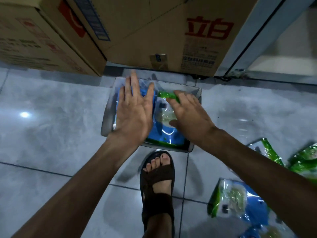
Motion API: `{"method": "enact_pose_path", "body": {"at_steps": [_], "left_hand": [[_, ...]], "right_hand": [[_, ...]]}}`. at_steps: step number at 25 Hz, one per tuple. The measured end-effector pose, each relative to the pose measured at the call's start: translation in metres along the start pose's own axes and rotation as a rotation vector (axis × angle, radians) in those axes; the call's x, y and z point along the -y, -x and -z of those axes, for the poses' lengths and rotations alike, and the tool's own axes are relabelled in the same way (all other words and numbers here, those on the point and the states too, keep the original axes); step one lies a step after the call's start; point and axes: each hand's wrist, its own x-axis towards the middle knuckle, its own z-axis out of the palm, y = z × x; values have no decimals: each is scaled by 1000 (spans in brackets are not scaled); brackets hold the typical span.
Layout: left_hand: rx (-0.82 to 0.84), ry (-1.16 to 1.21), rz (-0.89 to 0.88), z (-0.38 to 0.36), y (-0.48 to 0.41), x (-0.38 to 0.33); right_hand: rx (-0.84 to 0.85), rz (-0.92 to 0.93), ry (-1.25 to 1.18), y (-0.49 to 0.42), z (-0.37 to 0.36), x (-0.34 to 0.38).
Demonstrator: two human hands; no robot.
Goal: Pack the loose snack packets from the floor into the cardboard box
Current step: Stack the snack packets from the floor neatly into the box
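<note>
A low open cardboard box (107, 115) lies on the tiled floor in the middle of the head view. Blue and green snack packets fill it. My left hand (133, 112) hovers over the box's left half with straight, spread fingers and holds nothing. My right hand (187, 112) lies on the right packet (164, 129) in the box, and its fingers curl over that packet's green top edge (165, 95). Loose packets (236, 198) lie on the floor at the lower right, partly hidden by my right forearm.
Large cardboard cartons (154, 31) stand stacked just behind the box. A glass-fronted cabinet (274, 48) is at the upper right. My sandalled foot (157, 182) rests on the floor right in front of the box. More green packets (301, 162) lie at the right edge.
</note>
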Motion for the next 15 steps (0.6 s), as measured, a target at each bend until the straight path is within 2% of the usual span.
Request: {"method": "enact_pose_path", "body": {"at_steps": [3, 6, 8, 11, 13, 15], "left_hand": [[51, 196, -78, 20, -3, -39], [80, 444, -304, 28, -5, -89], [168, 565, -451, 27, -4, -126], [312, 483, -568, 13, 6, -173], [437, 344, -633, -2, 22, -202], [555, 238, -670, -23, 35, -224]], "right_hand": [[-220, -58, -212, 34, 21, -40], [-289, -254, -331, 94, 35, -95], [-264, -414, -366, 142, 35, -133], [-133, -557, -326, 213, 18, -173], [8, -547, -241, 250, -1, -180], [110, -429, -147, 269, -21, -182]]}}
